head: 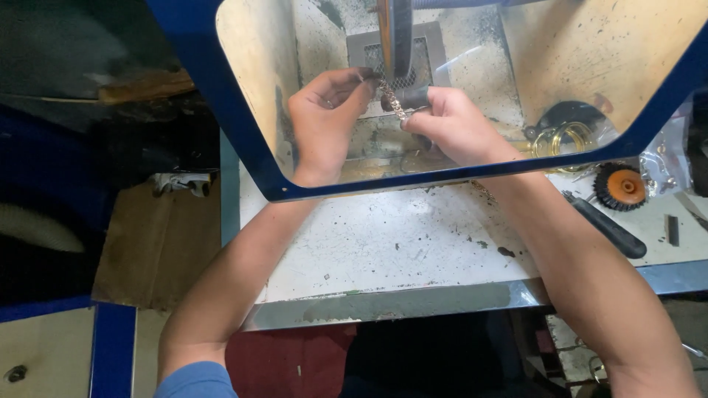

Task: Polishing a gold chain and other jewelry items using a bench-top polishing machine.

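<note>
Both my hands reach under a clear shield with a blue frame (243, 140). My left hand (324, 118) and my right hand (450, 125) each pinch one end of a short metal chain or bracelet (392, 102), stretched between them. The chain is held against the lower edge of a dark spinning wheel (398, 37), which hangs over a grey grated vent (428, 63). A dark stub sits in my right fingers beside the chain.
The white bench (383, 243) is dirty with dark specks. At the right lie a round brush wheel with an orange hub (621, 186), a black-handled tool (608, 227), gold bangles (564, 140) and a plastic bag. Brown cardboard lies at the left.
</note>
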